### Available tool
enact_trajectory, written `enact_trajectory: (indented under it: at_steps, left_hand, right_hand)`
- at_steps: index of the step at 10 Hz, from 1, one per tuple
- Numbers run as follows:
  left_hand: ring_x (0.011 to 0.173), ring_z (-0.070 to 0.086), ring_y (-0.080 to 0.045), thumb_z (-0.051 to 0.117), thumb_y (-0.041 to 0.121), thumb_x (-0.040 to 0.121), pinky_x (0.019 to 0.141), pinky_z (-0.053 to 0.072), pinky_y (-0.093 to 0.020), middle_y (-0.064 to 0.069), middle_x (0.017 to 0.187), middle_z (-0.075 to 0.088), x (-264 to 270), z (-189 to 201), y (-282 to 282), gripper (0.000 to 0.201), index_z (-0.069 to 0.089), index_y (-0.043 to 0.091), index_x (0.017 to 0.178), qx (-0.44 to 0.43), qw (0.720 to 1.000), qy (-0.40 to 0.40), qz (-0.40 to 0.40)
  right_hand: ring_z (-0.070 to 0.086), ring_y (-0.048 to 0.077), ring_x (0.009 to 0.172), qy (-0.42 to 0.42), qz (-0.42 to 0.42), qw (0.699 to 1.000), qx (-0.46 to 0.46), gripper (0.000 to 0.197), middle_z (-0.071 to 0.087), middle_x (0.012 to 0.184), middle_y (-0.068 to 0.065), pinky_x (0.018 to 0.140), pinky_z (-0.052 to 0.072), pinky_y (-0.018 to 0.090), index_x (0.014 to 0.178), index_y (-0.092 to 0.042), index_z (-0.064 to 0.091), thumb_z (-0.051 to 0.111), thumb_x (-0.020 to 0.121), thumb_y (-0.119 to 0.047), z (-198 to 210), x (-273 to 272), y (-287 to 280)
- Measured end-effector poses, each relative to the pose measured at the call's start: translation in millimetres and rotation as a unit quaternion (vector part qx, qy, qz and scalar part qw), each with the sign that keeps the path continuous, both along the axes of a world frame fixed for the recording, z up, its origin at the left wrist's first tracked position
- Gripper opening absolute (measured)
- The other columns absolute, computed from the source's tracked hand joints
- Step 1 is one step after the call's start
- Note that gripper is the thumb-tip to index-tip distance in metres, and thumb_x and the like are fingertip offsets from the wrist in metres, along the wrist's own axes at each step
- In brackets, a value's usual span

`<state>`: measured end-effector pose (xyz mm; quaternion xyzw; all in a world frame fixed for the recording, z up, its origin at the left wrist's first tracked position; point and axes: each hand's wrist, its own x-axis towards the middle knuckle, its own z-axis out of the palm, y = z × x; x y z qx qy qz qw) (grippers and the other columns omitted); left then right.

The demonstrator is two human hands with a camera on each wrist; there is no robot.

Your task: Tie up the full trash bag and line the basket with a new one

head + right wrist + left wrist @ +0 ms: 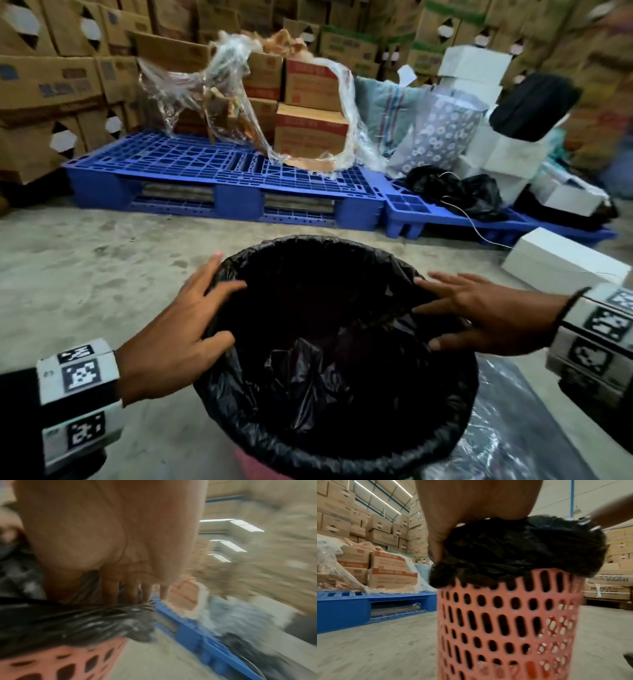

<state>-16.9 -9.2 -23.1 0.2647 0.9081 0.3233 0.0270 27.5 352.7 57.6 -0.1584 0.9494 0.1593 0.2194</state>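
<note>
The black trash bag (329, 359) lines the pink perforated basket (508, 628) on the concrete floor (85, 274), its edge folded over the rim. The left hand (178, 329), at nine o'clock of the rim, presses there with spread fingers; the right hand (486, 313), at three o'clock, also lies flat and spread. The thin film may slip inside or tear if one side is pulled harder.

The grey, dusty concrete floor (102, 260) carries the pink perforated plastic basket (508, 626), which stands upright on it. Beyond it lie two blue plastic pallets (219, 178) end to end, with a white cardboard box (561, 260) near them.
</note>
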Motion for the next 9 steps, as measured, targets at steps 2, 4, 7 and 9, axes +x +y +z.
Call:
enact_trajectory:
  at_steps: [2,4,7,9]
  left_hand:
    - [0.143,0.001,-0.003,0.047,0.035,0.079,0.112,0.011,-0.023,0.011,0.157,0.001,11,0,14,0.078,0.006,0.034,0.145,0.043,0.994,-0.053,0.083]
    - [0.14,0.022,-0.012,0.041,0.023,0.065,0.108,0.021,-0.025,0.004,0.153,0.025,14,17,49,0.081,0.025,0.02,0.144,0.119,0.984,-0.062,0.12]
    - [0.132,0.022,-0.003,0.047,0.015,0.074,0.107,0.018,-0.023,0.0,0.154,0.026,17,-3,73,0.069,0.031,0.021,0.141,0.124,0.976,-0.087,0.157]
    - [0.132,0.028,-0.002,0.044,0.041,0.092,0.105,0.024,-0.027,0.016,0.144,0.028,54,-10,66,0.057,0.015,0.046,0.141,0.247,0.941,-0.073,0.22]
  right_hand:
    - [0.034,0.007,0.134,0.034,-0.145,0.962,-0.229,0.059,0.025,0.155,-0.008,0.106,0.026,0.017,0.14,-0.048,0.014,0.042,0.088,-0.056,-28,34,30]
    - [0.032,0.003,0.133,0.102,-0.14,0.92,-0.35,0.058,0.02,0.133,-0.035,0.1,0.03,0.007,0.138,-0.033,0.033,0.055,0.091,-0.007,-37,42,47]
    - [0.036,0.014,0.134,0.179,-0.14,0.881,-0.415,0.047,0.036,0.147,-0.004,0.105,0.027,0.007,0.137,-0.017,0.044,0.05,0.091,-0.009,-59,40,70]
    - [0.041,-0.035,0.103,0.169,-0.199,0.741,-0.618,0.05,0.042,0.117,-0.054,0.087,0.039,0.0,0.128,-0.053,0.032,0.046,0.082,-0.039,-79,62,78]
